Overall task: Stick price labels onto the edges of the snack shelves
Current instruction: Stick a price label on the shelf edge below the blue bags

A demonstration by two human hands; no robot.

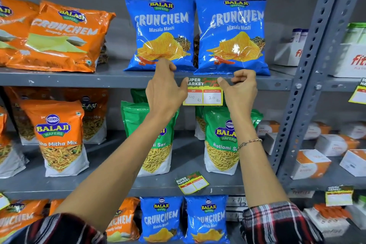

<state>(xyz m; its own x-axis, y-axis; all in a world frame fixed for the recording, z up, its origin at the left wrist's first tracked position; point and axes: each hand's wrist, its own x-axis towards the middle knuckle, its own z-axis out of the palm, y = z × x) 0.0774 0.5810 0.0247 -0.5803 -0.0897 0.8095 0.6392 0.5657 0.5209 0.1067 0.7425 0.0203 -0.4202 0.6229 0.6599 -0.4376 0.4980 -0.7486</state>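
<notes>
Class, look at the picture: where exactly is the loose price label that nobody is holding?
The loose price label lies tilted on the lower shelf, near its front edge, right of centre, before the green Ratlami Sev bags.

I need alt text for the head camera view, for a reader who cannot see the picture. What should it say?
Two bare hands, left hand and right hand, press a price label against the front edge of a grey shelf, below two blue Crunchem bags. A second label lies on the shelf below, in front of green Ratlami Sev bags; orange snack bags sit at left.
</notes>
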